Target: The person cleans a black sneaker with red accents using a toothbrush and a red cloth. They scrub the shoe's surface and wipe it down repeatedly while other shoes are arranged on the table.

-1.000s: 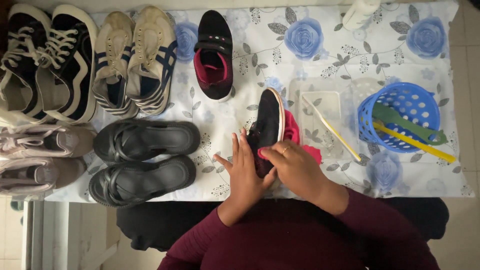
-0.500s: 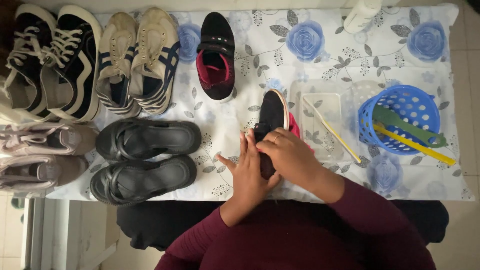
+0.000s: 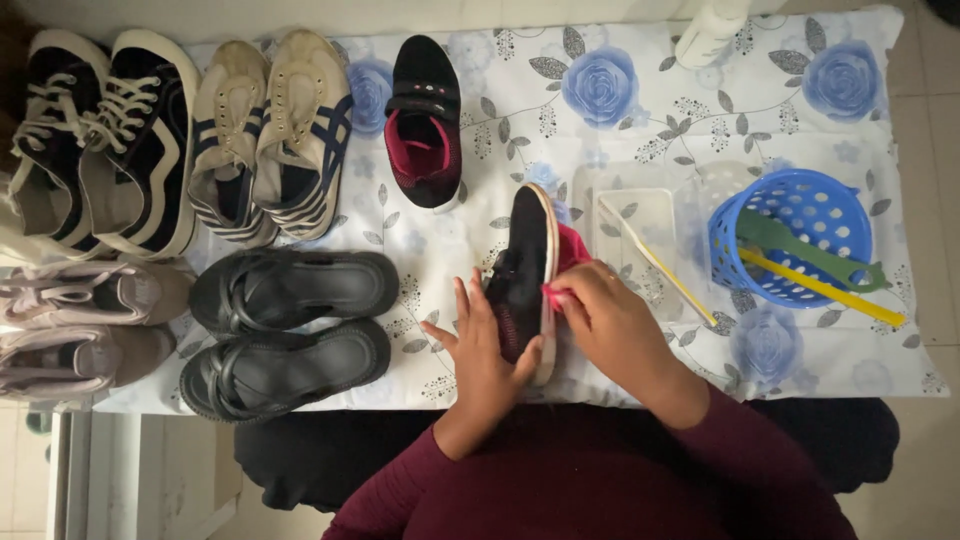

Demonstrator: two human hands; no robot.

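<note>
The left hand (image 3: 485,350), fingers spread and thumb hooked round the sole, steadies a small black shoe (image 3: 523,275) tipped on its side just left of the blue basket (image 3: 790,240). The right hand (image 3: 610,320) curls closed on something pink pressed against that shoe, mostly hidden. The shoe's mate (image 3: 424,122) lies beyond it, black sandals (image 3: 285,330) to its left.
</note>
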